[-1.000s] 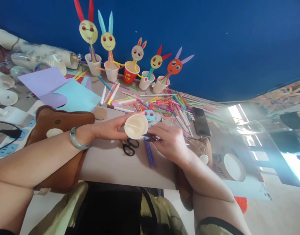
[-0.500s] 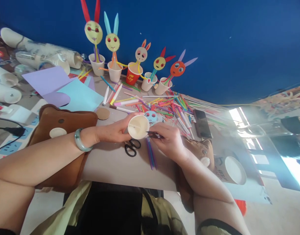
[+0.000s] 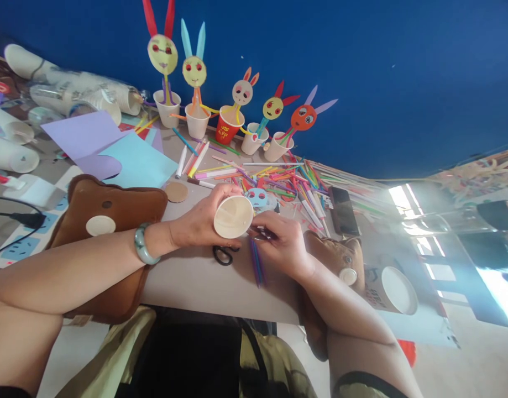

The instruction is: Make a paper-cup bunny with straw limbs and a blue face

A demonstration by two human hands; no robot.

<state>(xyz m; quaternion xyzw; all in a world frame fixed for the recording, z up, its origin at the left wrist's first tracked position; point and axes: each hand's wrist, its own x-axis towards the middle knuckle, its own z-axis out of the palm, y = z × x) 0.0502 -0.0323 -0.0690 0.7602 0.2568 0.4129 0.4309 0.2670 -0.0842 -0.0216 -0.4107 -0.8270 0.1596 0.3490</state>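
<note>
Left hand (image 3: 198,224) wrapped around a white paper cup (image 3: 233,216), held on its side above the counter (image 3: 195,276), mouth toward the camera. Right hand (image 3: 284,243), just right of the cup, grip pinched on a small dark tool (image 3: 264,234); type unclear. Black scissors (image 3: 224,255) lie below the cup. Risks: thin cup wall could crush under a tight squeeze; the tool tip could slip toward the left fingers. Straws (image 3: 287,179) litter the counter beyond the cup.

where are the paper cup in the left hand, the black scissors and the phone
paper cup (image 3: 232,216), head view, on its inside near the open mouth
black scissors (image 3: 223,255), head view, on a handle loop below the cup
phone (image 3: 341,203), head view, on its dark screen
</note>
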